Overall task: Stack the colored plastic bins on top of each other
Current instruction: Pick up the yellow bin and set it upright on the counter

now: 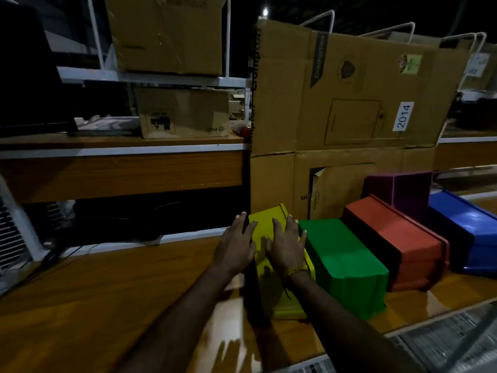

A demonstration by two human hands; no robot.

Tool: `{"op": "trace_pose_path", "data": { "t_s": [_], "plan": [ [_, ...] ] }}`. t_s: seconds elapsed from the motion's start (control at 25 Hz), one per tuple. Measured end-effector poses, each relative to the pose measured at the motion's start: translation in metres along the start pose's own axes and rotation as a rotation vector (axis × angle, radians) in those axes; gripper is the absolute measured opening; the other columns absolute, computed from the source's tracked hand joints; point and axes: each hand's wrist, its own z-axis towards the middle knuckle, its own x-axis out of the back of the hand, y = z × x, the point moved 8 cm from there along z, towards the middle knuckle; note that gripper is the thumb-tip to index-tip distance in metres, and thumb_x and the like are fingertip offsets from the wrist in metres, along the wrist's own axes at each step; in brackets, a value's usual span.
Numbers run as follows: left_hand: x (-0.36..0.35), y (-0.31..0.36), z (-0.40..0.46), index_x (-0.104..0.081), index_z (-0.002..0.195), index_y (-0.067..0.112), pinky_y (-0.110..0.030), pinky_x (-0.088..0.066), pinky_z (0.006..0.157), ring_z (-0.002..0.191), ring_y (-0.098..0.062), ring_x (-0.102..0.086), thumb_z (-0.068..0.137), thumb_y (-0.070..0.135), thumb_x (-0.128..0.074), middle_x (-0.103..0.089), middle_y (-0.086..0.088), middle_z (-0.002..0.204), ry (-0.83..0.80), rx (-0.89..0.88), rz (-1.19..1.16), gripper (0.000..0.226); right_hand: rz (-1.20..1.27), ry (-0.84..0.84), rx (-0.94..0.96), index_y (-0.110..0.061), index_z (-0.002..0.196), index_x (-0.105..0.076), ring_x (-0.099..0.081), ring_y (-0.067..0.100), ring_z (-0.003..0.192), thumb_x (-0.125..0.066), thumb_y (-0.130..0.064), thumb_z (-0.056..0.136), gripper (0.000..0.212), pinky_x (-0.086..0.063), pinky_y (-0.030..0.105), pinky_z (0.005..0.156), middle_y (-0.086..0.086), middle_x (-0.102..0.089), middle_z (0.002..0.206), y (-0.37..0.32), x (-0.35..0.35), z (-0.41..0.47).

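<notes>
Left hand (236, 244) and right hand (286, 246), fingers straight, resting flat on upturned yellow plastic bin (269, 286); gripping nothing. Beside it, green plastic bin (347, 262) on wooden table (107, 305).

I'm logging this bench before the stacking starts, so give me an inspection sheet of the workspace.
Surface: wooden table, glossy, bins along its right side.
Job's things: yellow bin, green bin, red bin, purple bin, blue bin, upside down in a row, none stacked.
Clutter: nothing seen on the table.
Hands: left hand and right hand lie on the yellow bin, fingers straight.
Cables: dark cables at the table's back left edge.
Surroundings: large cardboard box behind the bins; smaller boxes on shelves.
</notes>
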Motion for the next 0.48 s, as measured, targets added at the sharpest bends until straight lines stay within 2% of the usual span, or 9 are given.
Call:
{"op": "trace_pose_path", "data": {
  "t_s": [0.2,0.28,0.4,0.48],
  "plan": [
    [-0.049,0.018,0.007,-0.025,0.153,0.026,-0.043,-0.034,0.114,0.149,-0.029,-0.022,0.098,0.038,-0.047,-0.018,-0.007,0.163,-0.141,0.062,-0.007,0.061,0.048,-0.127,-0.135,-0.016,0.151,-0.029,-0.023,0.048,0.147,-0.046,-0.034,0.100,0.057,-0.023,0.060,0.117,0.029,-0.011,0.162,0.041,-0.021,0.029],
    [-0.060,0.019,0.004,-0.028,0.152,0.026,-0.041,-0.035,0.112,0.145,-0.027,-0.031,0.099,0.037,-0.046,-0.027,-0.006,0.160,-0.165,0.066,-0.043,0.057,0.068,-0.136,-0.153,-0.013,0.150,-0.031,-0.033,0.048,0.140,-0.045,-0.031,0.099,0.055,-0.031,0.055,0.112,0.032,-0.021,0.157,0.046,-0.025,0.032],
    [-0.067,0.017,-0.002,-0.038,0.148,0.025,-0.037,-0.035,0.110,0.140,-0.023,-0.040,0.101,0.037,-0.042,-0.042,-0.002,0.152,-0.185,0.055,-0.119,0.049,0.105,-0.115,-0.185,-0.009,0.144,-0.038,-0.045,0.045,0.128,-0.045,-0.031,0.099,0.050,-0.041,0.049,0.103,0.027,-0.042,0.142,0.049,-0.024,0.035],
    [-0.063,0.012,-0.005,-0.043,0.145,0.024,-0.035,-0.033,0.108,0.137,-0.022,-0.042,0.101,0.037,-0.043,-0.048,-0.001,0.148,-0.171,0.042,-0.125,0.046,0.169,-0.098,-0.193,-0.007,0.136,-0.045,-0.050,0.043,0.121,-0.045,-0.032,0.100,0.043,-0.046,0.048,0.097,0.024,-0.047,0.134,0.048,-0.021,0.035]
  ]
}}
